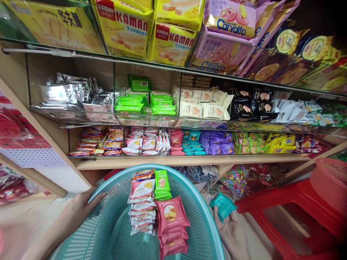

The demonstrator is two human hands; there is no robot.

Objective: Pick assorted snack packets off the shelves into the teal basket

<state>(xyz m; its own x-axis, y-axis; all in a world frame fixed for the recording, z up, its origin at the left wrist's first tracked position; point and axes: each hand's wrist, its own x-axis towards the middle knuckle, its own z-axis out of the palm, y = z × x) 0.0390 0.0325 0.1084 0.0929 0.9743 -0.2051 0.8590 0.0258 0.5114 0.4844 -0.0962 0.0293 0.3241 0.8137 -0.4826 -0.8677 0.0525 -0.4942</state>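
Note:
A teal plastic basket (208, 213) with a perforated wall fills the lower middle. My left hand (85, 204) grips its left rim, thumb over the edge and the other fingers hidden. Outside the right rim, my right hand (230, 231) is closed on a teal snack packet (222, 206); whether there is more than one I cannot tell. Inside the basket lie a stack of white and red snack packets (142, 191), green packets (162, 182), dark pink packets (172, 216) and, at the back, orange packets (143, 175).
Glass-fronted shelves stand ahead. The low shelf holds teal packets (193, 142), purple packets (218, 142) and other snacks. Green packets (131, 104) sit one shelf higher, below yellow wafer packs (130, 29). A red plastic stool (273, 198) stands at right.

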